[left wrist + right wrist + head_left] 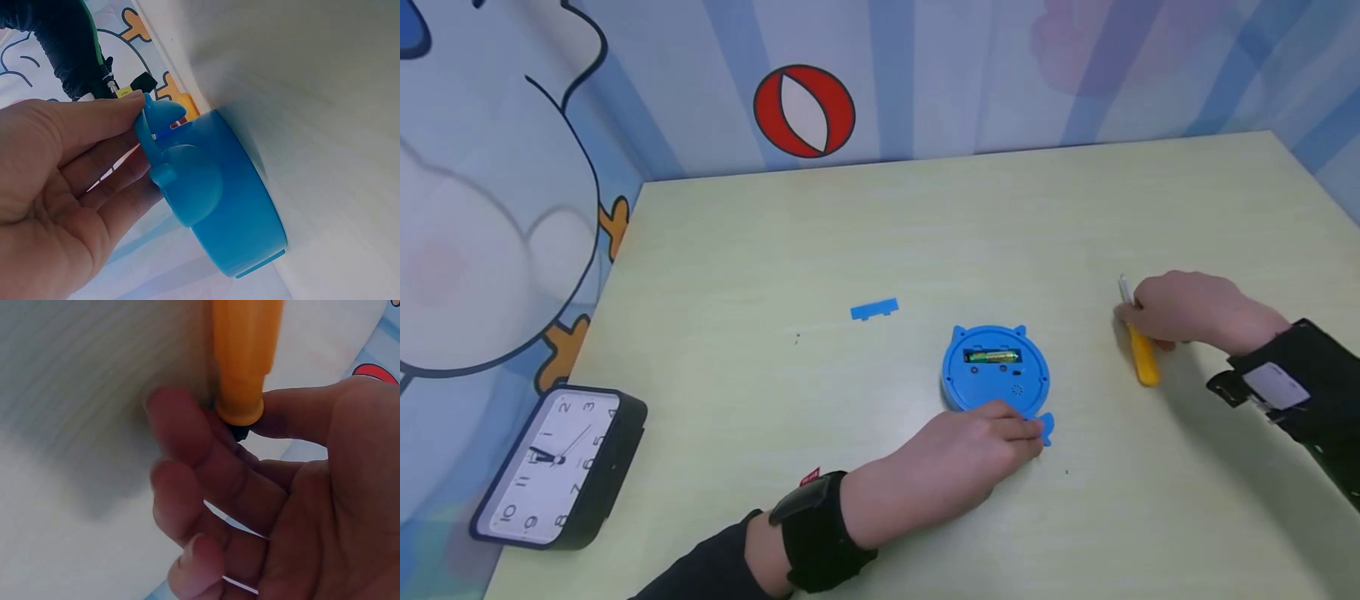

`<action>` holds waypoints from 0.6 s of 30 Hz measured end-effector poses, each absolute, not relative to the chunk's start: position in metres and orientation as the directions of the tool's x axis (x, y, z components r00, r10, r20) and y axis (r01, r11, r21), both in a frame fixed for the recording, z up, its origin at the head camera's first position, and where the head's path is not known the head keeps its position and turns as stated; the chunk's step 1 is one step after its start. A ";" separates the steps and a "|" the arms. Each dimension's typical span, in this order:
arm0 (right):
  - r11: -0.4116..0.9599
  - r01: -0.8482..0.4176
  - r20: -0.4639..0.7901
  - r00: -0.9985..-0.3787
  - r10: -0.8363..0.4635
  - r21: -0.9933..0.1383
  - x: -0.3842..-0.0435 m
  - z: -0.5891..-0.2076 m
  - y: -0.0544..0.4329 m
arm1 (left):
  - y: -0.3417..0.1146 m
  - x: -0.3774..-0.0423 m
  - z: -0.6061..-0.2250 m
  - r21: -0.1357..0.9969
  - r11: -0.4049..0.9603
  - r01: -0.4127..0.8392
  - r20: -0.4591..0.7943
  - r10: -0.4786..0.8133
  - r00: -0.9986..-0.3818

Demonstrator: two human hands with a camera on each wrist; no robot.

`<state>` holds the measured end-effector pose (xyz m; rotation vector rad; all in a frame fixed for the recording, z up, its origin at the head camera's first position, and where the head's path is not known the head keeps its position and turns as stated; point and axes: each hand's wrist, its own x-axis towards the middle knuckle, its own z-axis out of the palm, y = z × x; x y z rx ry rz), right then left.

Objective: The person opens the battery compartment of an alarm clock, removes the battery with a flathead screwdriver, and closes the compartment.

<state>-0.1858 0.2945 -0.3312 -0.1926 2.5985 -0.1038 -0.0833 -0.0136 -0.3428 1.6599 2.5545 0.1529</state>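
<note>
Pale wood-toned tabletop (745, 258) spreads out before a person's two bare hands, boxed in by printed panels at the left and back. Nearest, at lower centre, the left hand (955, 462) pinches the near rim of a round blue case (981, 390) between thumb and fingers. The case sits right of centre, well apart from the left and back edges, with two ear-like points facing away and its slot open; one green-and-gold battery (996, 357) lies in it. To the left, a black-framed clock (550, 467) sits by the table's left edge. Off to the right, with tabletop between it and the case, the right hand (1195, 308) pinches a yellow-handled screwdriver (1144, 360) near the shaft, its tip pointing away; the other fingers curl loosely. Farther back, a small blue strip (875, 309) lies beyond and left of the case, well short of the back edge. Beyond rises a blue-striped wall (955, 75) with a red-and-white ball (805, 111) printed on it.
</note>
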 end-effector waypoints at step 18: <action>0.994 -0.068 -0.346 -0.933 -0.095 -0.089 -0.185 -0.320 0.283 | -0.020 -0.082 -0.342 0.161 0.385 0.909 -0.013 0.922 -0.388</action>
